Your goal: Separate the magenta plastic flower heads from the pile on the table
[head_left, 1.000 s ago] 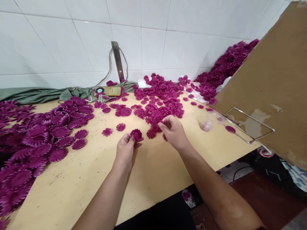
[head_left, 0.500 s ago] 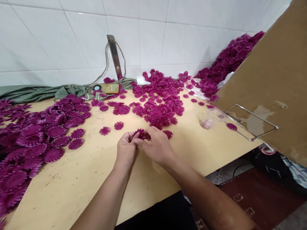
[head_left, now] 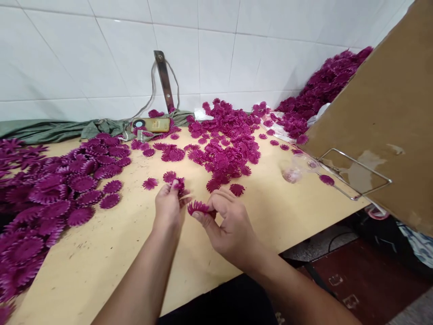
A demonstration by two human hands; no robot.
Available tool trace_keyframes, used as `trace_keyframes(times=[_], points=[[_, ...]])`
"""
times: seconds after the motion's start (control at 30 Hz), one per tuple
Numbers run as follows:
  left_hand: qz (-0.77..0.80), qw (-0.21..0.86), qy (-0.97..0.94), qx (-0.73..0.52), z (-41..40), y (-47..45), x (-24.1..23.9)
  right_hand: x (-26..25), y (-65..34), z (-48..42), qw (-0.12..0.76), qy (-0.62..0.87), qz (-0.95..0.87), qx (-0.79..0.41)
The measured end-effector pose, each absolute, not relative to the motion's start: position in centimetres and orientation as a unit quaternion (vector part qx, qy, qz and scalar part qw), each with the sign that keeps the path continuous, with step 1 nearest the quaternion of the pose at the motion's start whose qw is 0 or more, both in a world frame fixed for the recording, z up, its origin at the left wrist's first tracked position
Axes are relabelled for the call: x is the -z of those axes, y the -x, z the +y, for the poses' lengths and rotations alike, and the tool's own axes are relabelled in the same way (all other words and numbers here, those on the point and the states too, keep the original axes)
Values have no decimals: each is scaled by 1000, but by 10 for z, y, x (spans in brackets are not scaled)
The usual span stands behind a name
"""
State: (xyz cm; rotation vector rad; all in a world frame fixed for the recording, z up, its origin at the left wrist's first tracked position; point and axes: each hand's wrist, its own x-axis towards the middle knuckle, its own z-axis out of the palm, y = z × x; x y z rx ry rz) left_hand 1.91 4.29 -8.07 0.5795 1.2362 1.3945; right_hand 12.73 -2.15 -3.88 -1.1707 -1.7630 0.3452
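- Biggest first: the table [head_left: 101, 266] spreads beneath your hands; a piece dropped close to its near edge could slip right off.
- Over on your right stands the cardboard [head_left: 372, 113], closing off that side; a wide elbow might knock it, or snag the wire frame [head_left: 363, 165] in front.
- The left heap [head_left: 50, 212] and middle heap [head_left: 226, 144] crowd you; a careless wrist could scatter either.
- Farther back, the green cloth [head_left: 57, 130], with the phone [head_left: 155, 124] lying at it, well apart from you.
- Your left hand [head_left: 166, 210], blurred, appears to pinch a flower [head_left: 180, 183]; how firmly, I can't tell.
- Your right hand [head_left: 233, 221] pinches the petal disc [head_left: 197, 207] just beside it; too hard may crease petals, too light could drop it.
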Motion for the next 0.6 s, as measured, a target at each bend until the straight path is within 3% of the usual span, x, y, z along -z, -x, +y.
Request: trace_keyframes(times=[0.27,0.47,0.6], points=[[495,581,-355,-539,33,-20,80,44,-168,19,368,678,-633,-59],[496,580,-363,-534,34,-22,84,43,-135,4,273,630,-687,-237],[507,552,-391,-534,32,-23,85,51,-133,18,297,628,-655,-297]])
